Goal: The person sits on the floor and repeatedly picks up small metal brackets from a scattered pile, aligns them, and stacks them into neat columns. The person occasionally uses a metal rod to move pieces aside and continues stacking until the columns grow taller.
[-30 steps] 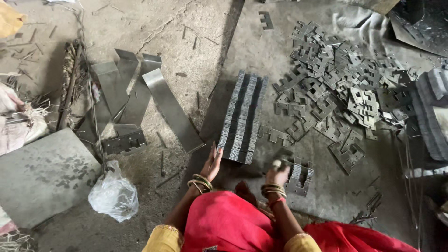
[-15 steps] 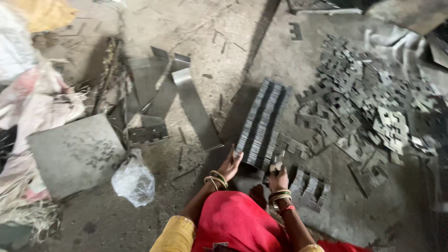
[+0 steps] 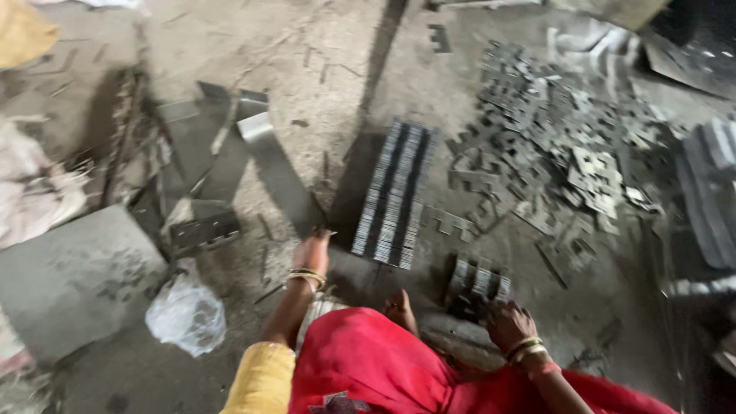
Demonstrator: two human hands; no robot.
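Note:
A long row of stacked grey metal stampings [image 3: 395,195] lies on the dirt floor in front of me. My left hand [image 3: 310,251], with bangles at the wrist, rests flat on the floor beside the row's near left corner and holds nothing. My right hand [image 3: 508,322] lies against the near edge of a small stack of notched metal pieces [image 3: 479,277], fingers curled. Blur hides whether it grips them. My red clothing [image 3: 368,364] fills the lower middle, with a foot [image 3: 399,307] showing above it.
A wide pile of loose notched metal pieces [image 3: 552,130] spreads at the right. Bent metal strips [image 3: 268,165] lie left of the row. A crumpled plastic bag [image 3: 186,314] and a grey slab [image 3: 69,276] sit at the lower left. Dark stacked parts [image 3: 709,192] stand at the right edge.
My right hand has moved right, away from the long row, onto the small stack. My left hand stays by the row's near left corner. The view has shifted.

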